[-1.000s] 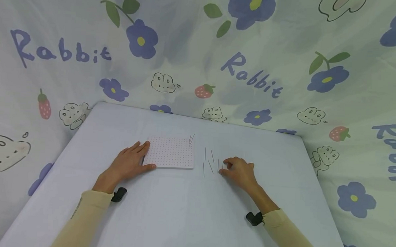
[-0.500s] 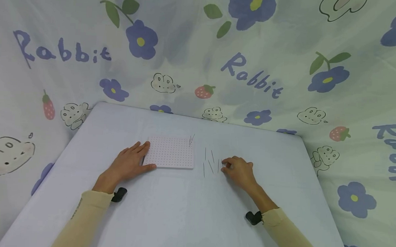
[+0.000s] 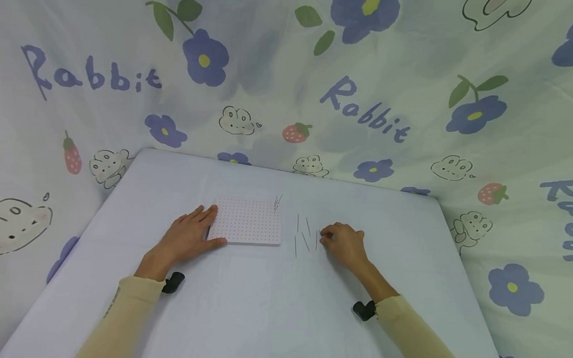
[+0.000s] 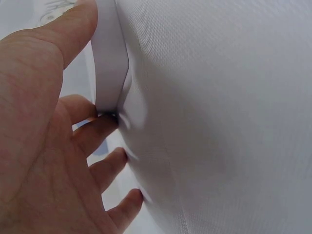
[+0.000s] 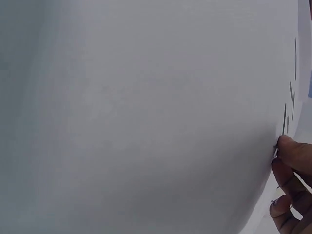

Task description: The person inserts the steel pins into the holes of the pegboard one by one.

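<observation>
A white board dotted with a grid of small holes (image 3: 247, 222) lies on the table. My left hand (image 3: 185, 236) rests at its near-left corner, thumb along the front edge and fingers spread at the left edge. In the left wrist view the fingers (image 4: 105, 168) touch the tablecloth beside the board's side (image 4: 109, 53). To the right, my right hand (image 3: 346, 246) pinches a thin dark pin between thumb and fingertips, mostly hidden by them. Just left of those fingertips lies another thin pin (image 3: 316, 240). In the right wrist view the pinching hand (image 5: 295, 165) is at the right edge.
Several more thin pins (image 3: 305, 242) lie between the board and the right hand. A few thin pins (image 3: 277, 202) stand slanted in the board's far-right corner. The white-covered table (image 3: 263, 304) ends at a patterned curtain (image 3: 270, 94) behind.
The right hand's fingertips have closed on the rightmost pin, which was visible between them earlier and is now mostly hidden. That hand has shifted slightly upward. The left hand and board have stayed still.
</observation>
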A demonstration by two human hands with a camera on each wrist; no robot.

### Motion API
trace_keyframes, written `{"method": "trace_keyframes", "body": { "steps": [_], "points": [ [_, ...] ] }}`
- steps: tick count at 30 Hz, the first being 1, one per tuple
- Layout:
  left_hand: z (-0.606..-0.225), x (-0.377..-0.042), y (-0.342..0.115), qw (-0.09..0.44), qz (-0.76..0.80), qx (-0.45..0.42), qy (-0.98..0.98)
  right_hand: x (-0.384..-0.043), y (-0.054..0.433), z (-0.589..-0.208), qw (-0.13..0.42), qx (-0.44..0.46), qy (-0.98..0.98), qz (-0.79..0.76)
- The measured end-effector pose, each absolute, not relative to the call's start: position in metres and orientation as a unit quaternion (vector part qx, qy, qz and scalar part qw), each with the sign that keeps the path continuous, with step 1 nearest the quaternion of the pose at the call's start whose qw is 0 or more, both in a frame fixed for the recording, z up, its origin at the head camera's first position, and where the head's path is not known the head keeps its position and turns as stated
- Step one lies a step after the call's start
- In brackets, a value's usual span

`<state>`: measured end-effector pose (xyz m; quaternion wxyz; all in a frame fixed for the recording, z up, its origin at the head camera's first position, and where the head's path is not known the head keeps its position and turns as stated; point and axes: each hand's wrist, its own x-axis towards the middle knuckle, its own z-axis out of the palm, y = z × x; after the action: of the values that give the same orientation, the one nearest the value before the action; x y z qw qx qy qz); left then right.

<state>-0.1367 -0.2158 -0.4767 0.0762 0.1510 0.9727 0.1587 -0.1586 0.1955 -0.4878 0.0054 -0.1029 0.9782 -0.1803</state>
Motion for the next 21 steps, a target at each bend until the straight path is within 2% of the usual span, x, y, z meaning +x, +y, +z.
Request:
{"method": "trace_keyframes", "body": {
  "steps": [9,21],
  "points": [
    [-0.477,-0.137,-0.216,0.072,0.157,0.152,0.973,-0.165,0.193,-0.484,0.014,-0.093,0.982,-0.163],
    [-0.477,-0.137,-0.216,0.078,0.156,0.150,0.973,-0.172,0.190,-0.476,0.073,-0.068,0.984,-0.151]
  ]
}}
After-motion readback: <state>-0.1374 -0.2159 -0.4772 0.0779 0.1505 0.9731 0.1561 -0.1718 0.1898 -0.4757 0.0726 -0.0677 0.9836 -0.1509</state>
